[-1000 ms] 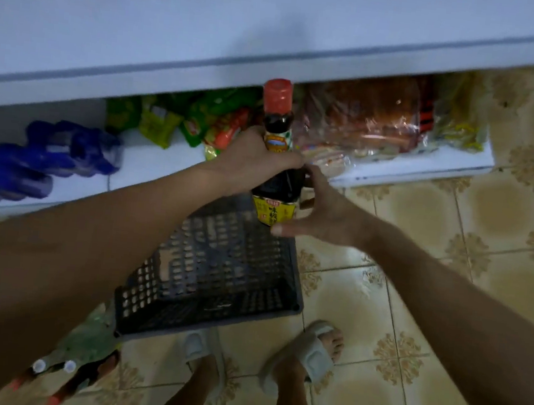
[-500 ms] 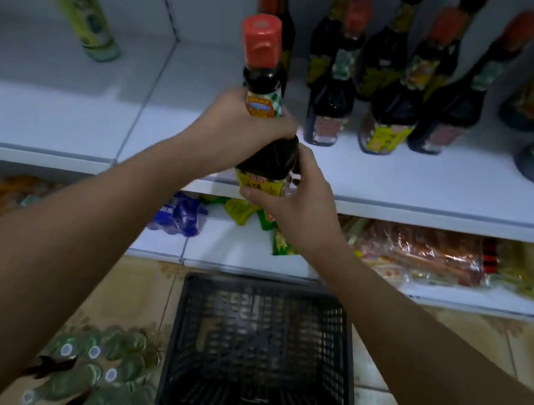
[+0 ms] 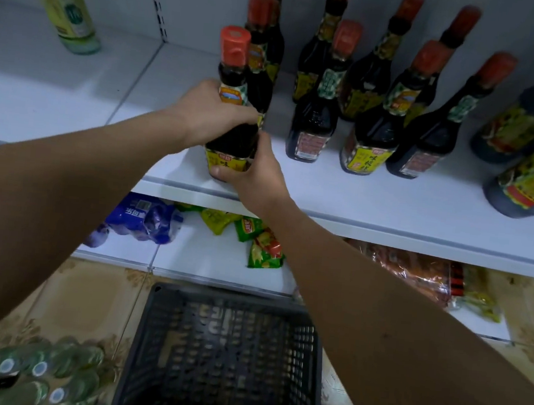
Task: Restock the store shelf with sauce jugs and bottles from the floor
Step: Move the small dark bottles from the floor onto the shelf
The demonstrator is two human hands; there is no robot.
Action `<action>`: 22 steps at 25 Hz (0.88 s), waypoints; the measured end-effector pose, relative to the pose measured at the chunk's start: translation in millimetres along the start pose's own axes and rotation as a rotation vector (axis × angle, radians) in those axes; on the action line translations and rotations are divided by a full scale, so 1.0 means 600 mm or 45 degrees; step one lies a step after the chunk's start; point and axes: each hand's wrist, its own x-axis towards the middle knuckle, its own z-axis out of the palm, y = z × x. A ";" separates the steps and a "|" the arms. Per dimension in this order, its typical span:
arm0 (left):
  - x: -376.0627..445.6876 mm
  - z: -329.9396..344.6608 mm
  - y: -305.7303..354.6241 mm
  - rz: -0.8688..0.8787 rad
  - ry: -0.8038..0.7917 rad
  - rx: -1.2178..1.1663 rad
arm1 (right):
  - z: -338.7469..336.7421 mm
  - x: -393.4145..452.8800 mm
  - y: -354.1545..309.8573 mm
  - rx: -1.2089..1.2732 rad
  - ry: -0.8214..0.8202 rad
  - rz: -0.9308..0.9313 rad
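Both hands' grip is closed on the sauce bottle (image 3: 231, 114): left hand (image 3: 209, 113) at the shoulder, right hand (image 3: 255, 172) at the base. It stands at the shelf (image 3: 388, 210) near edge, being set down; next, release.

**White shelving over patterned tile**

White shelving (image 3: 388, 210) runs across the view in two tiers, backed by a pale panel wall (image 3: 196, 6) with a slotted upright (image 3: 157, 2) at a seam. The lower tier (image 3: 207, 262) sits just above the floor. The floor (image 3: 86, 302) is glossy beige tile with brown floral corner motifs and pale grout lines. The light is dim and cool, with soft shadows on the upper tier's surface.
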 end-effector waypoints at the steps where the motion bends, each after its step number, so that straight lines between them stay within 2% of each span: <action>1: 0.002 0.004 -0.002 -0.019 -0.003 -0.023 | 0.000 0.005 0.006 0.015 -0.011 -0.003; 3: -0.007 0.007 -0.005 -0.058 -0.020 -0.091 | 0.000 0.003 0.011 0.056 -0.045 -0.003; 4: -0.018 0.010 -0.007 -0.055 0.055 -0.155 | -0.006 -0.005 0.013 0.082 -0.050 0.020; 5: -0.037 0.018 -0.013 -0.014 0.250 -0.201 | -0.014 -0.015 0.019 0.108 -0.045 0.035; 7: -0.105 0.052 -0.018 0.153 0.829 -0.258 | -0.046 -0.045 0.026 0.059 0.126 -0.011; 8: -0.146 0.084 -0.007 0.235 1.022 -0.279 | -0.065 -0.057 0.032 0.004 0.296 -0.080; 9: -0.168 0.122 0.007 0.314 1.059 -0.289 | -0.084 -0.063 0.040 -0.032 0.448 -0.143; 11: -0.165 0.188 0.053 0.449 0.879 -0.230 | -0.109 -0.053 0.060 -0.081 0.562 -0.157; 13: -0.101 0.223 0.102 0.408 0.743 -0.095 | -0.118 -0.032 0.077 -0.150 0.452 -0.110; 17: 0.024 0.220 0.162 -0.096 0.401 0.404 | -0.120 -0.016 0.085 -0.171 0.276 0.000; 19: 0.054 0.209 0.158 -0.112 0.351 0.478 | -0.124 -0.028 0.076 -0.136 0.241 -0.026; 22: 0.085 0.176 0.142 -0.028 0.362 0.371 | -0.130 -0.034 0.073 -0.135 0.282 -0.131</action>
